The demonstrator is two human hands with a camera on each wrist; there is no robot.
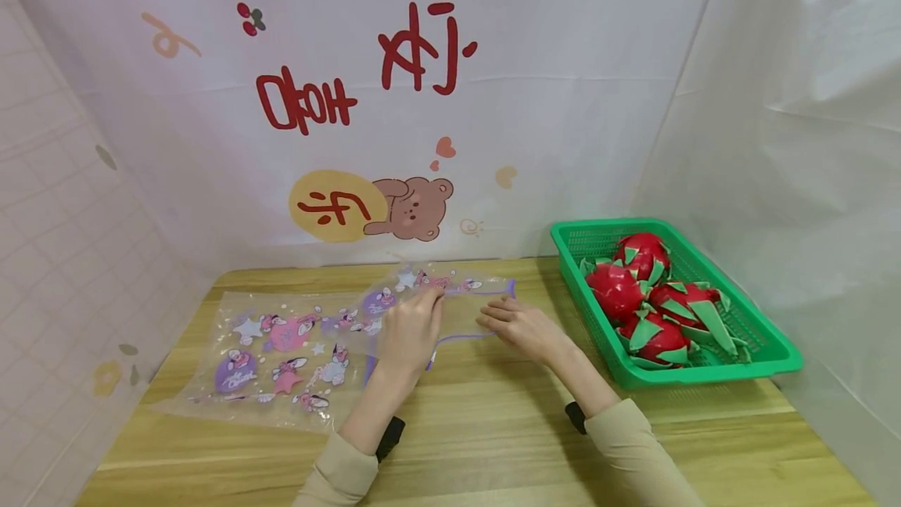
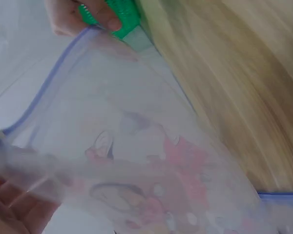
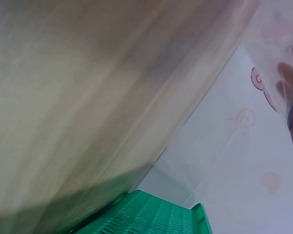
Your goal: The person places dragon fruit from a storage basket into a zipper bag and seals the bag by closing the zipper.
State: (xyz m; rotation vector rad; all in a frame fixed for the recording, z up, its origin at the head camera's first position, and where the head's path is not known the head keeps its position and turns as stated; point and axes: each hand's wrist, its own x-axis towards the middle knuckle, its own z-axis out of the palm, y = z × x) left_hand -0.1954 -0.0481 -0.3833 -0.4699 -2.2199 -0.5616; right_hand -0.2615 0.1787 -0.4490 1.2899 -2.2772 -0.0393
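Observation:
My left hand (image 1: 411,331) grips a clear zip bag (image 2: 136,161) printed with pink and purple cartoon figures. In the left wrist view, the fingers (image 2: 24,204) of that hand show partly through the plastic, beside the purple zip edge. At the bag's right end my right hand (image 1: 519,327) pinches the purple rim between thumb and fingers. The bag is lifted and spread between the hands, its two purple edges standing apart. A second printed clear bag (image 1: 285,346) lies flat on the table to the left, partly overlapped by the held one.
A green plastic basket (image 1: 746,372) stands at the right of the wooden table (image 1: 486,444), holding several red dragon fruits (image 1: 615,289) with green scales. White sheeting with printed red characters and a bear (image 1: 415,210) rises behind the table and along both sides.

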